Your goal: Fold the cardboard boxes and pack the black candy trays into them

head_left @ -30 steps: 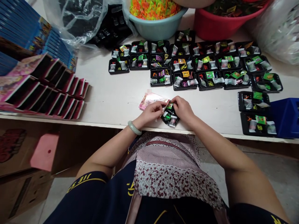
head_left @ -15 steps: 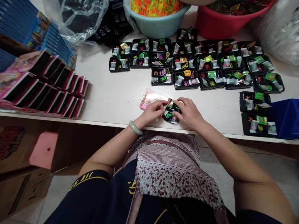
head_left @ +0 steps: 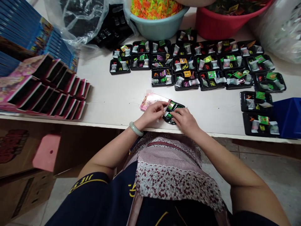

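Observation:
My left hand pinches the open end of a pink printed box lying on the white table near its front edge. My right hand grips a small black tray filled with green and orange trinkets and clear packets, its end at the box's mouth. A pale green bangle sits on my left wrist.
Several filled black trays lie in rows at the back and right. Open pink boxes and blue boxes are stacked at left. A teal basin, a red basin and a blue crate stand around.
My right hand slid down and round the tray's near end, and the tray moved a little toward the box mouth. My left hand stayed on the box.

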`<state>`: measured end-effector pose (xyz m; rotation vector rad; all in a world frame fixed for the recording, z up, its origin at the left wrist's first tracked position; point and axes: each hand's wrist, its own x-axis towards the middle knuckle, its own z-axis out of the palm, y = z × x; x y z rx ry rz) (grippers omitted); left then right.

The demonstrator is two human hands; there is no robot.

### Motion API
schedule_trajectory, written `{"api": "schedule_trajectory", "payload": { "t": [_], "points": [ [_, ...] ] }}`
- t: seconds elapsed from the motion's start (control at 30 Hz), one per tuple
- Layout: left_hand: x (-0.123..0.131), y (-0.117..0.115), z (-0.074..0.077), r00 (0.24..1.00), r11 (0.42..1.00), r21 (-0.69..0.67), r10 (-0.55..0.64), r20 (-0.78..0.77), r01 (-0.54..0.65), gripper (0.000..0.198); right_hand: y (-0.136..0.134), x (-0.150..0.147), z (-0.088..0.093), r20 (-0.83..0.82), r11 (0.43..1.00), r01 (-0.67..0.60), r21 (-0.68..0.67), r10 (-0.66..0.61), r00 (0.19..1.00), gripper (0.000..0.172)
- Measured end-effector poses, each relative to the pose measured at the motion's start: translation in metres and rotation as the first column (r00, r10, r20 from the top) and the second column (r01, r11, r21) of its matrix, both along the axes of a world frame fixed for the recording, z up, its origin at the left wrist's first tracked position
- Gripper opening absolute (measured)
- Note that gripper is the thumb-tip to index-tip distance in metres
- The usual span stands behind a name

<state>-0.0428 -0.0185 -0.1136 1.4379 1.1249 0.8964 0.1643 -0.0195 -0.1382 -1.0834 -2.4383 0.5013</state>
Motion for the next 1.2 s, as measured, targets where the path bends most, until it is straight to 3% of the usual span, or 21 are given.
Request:
{"api": "schedule_trajectory", "payload": {
  "t": [0.17, 0.3, 0.4, 0.6, 0.77, 0.83, 0.93, 1.03, 1.13, 1.2],
  "points": [
    [-0.001, 0.001, -0.001, 0.999, 0.999, 0.023, -0.026, -0.019, 0.026, 0.014, -0.005, -0.003, 0.007, 0.028, 0.999, 0.028, 0.041, -0.029, 0.999, 0.029],
    [-0.001, 0.000, 0.000, 1.000, 0.999, 0.046, -0.019, -0.024, 0.020, 0.015, -0.010, -0.005, 0.006, 0.110, 0.995, 0.100, 0.010, -0.101, 0.989, 0.067],
    [0.000, -0.001, 0.000, 1.000, 0.999, 0.049, -0.012, -0.019, 0.013, 0.014, -0.009, -0.010, 0.006, 0.196, 0.988, 0.141, -0.064, -0.126, 0.972, 0.082],
    [0.001, -0.001, 0.000, 1.000, 1.000, 0.009, -0.004, 0.021, 0.004, 0.013, -0.002, -0.019, 0.011, 0.229, 0.976, 0.202, -0.078, -0.179, 0.957, 0.080],
    [0.003, 0.001, 0.000, 1.000, 1.000, 0.020, 0.005, 0.009, -0.005, 0.010, 0.001, -0.016, 0.010, 0.226, 0.979, 0.166, -0.118, -0.136, 0.964, 0.087],
    [0.004, -0.003, 0.003, 0.999, 0.999, 0.024, 0.042, 0.003, -0.042, 0.007, 0.001, -0.014, 0.008, 0.226, 0.980, 0.148, -0.136, -0.115, 0.967, 0.091],
    [0.005, -0.020, 0.011, 0.981, 0.982, 0.026, 0.186, 0.051, -0.187, 0.021, 0.000, -0.012, 0.005, 0.223, 0.980, 0.142, -0.137, -0.109, 0.969, 0.094],
    [0.001, -0.048, 0.020, 0.932, 0.941, -0.238, 0.292, 0.215, -0.240, 0.020, -0.001, -0.013, 0.002, 0.199, 0.981, 0.134, -0.143, -0.104, 0.975, 0.094],
    [0.000, -0.075, 0.027, 0.862, 0.794, -0.601, 0.365, 0.351, -0.092, 0.025, 0.000, -0.015, 0.002, 0.173, 0.982, 0.127, -0.142, -0.102, 0.980, 0.091],
    [0.005, -0.084, 0.031, 0.799, 0.709, -0.702, 0.461, 0.386, -0.070, 0.032, 0.002, -0.017, 0.004, 0.162, 0.981, 0.132, -0.142, -0.108, 0.981, 0.088]
  ]
}}
